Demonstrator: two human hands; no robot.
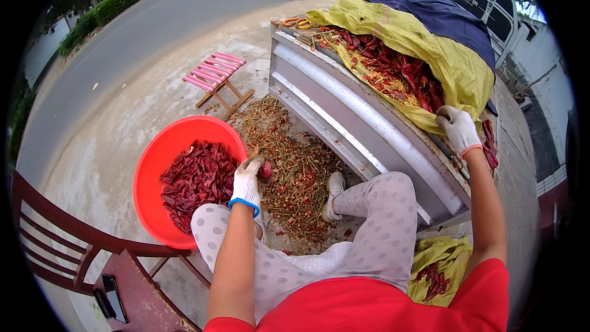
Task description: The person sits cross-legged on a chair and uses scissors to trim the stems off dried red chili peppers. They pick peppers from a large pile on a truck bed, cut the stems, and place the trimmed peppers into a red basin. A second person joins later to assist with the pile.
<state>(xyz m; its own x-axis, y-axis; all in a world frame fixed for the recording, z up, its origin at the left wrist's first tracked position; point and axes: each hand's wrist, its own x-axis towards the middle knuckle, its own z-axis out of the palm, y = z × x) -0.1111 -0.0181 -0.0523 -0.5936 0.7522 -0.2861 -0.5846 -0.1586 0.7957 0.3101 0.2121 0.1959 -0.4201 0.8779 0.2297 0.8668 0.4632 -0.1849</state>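
My left hand, in a white work glove with a blue cuff, is closed on a dried red chili pepper. It is over the right rim of a red plastic basin that holds a heap of dried red chilies. My right hand, gloved with a red-edged cuff, rests at the near edge of a yellow woven sack on the truck bed. Its fingers are curled beside dark red chilies; what they grip is hidden.
Chili stems and scraps cover the ground between basin and truck side. Orange-handled scissors lie on the bed's corner. Around me stand a striped folding stool, a wooden chair with a phone, and another yellow sack.
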